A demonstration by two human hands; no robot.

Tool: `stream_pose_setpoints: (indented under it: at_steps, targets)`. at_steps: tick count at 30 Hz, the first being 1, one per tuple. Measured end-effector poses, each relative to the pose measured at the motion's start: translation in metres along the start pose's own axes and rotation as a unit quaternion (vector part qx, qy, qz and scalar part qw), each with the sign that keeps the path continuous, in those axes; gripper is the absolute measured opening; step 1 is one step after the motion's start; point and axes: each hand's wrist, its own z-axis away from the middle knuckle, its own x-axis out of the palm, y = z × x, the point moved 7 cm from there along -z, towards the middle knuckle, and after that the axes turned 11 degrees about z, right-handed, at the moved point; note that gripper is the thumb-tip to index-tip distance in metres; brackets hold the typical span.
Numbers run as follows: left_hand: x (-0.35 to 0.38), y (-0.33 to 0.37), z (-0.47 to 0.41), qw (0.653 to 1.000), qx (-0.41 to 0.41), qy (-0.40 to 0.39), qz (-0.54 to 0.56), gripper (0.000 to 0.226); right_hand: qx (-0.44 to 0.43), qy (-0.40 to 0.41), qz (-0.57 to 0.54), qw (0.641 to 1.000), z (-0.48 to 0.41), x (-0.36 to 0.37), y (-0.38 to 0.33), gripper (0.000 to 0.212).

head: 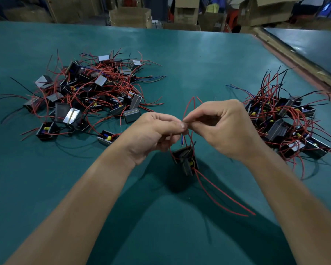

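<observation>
A small black module (185,161) with a yellow part hangs just above the green table (189,60), dangling from its red wires (188,106). My left hand (153,138) pinches those wires between thumb and fingers. My right hand (225,129) pinches the same wires right beside it, fingertips of both hands almost touching. Two long red leads (224,199) trail from the module down toward the near right. A short blue and black wire end shows below my left thumb.
A large heap of similar black modules with red and black wires (88,94) lies at the left. A second heap (290,125) lies at the right. Cardboard boxes (130,17) stand beyond the far edge. Another table surface (313,48) adjoins at the far right.
</observation>
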Motion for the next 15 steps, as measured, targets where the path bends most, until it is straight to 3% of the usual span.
stream_pose_setpoints:
  at_steps: [6, 15]
  targets:
    - [0.006, 0.018, 0.005, 0.979, 0.167, 0.017, -0.119, 0.019, 0.218, -0.093, -0.177, 0.955, 0.005, 0.013, 0.025, 0.024]
    - [0.010, 0.019, 0.006, 0.964, 0.203, 0.001, -0.173, 0.016, 0.153, -0.141, -0.209, 0.956, 0.004, 0.009, 0.017, 0.017]
